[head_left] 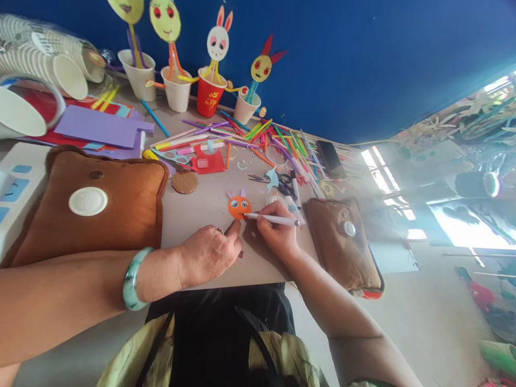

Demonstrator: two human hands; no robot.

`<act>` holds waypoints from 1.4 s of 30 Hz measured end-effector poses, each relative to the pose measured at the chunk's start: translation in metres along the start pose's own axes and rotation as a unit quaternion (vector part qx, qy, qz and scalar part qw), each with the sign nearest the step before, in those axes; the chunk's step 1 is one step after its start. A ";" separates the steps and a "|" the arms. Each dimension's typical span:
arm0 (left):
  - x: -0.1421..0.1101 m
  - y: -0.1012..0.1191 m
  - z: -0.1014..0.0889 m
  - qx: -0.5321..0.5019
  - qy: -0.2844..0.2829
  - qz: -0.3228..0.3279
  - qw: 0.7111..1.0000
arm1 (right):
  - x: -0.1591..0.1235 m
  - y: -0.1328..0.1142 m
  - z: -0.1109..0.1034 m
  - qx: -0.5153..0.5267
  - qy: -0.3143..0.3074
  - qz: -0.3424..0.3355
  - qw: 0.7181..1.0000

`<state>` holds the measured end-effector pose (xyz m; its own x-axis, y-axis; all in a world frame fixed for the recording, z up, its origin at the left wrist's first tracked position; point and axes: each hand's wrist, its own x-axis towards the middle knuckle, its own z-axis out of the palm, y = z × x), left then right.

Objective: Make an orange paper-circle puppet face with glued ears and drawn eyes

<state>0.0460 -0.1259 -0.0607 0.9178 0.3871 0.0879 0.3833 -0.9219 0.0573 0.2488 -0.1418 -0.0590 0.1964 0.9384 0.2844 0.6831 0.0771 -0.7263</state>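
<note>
A small orange paper face [235,210] with drawn eyes and two lilac ears lies on the table [193,215]. My left hand [212,250], wearing a ring, is mostly curled, and its index finger presses the face's lower edge. A white marker pen [282,220] is pinched in the fingers of my right hand [278,231]. Its dark tip touches the face or sits just above it, at the mouth area. Just below the hands lies a small brown piece [241,254]. Scissors [287,185] lie beyond my right hand, with a glue bottle [291,204] beside them.
A brown cushion [121,226] lies left, and another brown cushion [338,242] lies right. Behind are scattered coloured sticks [258,137], a phone [331,159], a wooden disc [184,182] and purple paper [99,126]. Paper cups [176,94] with face puppets line the blue wall [342,70].
</note>
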 end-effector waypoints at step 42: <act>0.000 0.001 -0.001 0.017 0.025 -0.010 0.999 | -0.001 0.001 0.000 0.003 0.019 -0.044 0.999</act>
<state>0.0460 -0.1267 -0.0593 0.9040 0.4047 0.1376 0.4053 -0.9138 0.0251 0.2493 -0.1427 -0.0597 0.1623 0.9146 0.3703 0.6948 0.1606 -0.7010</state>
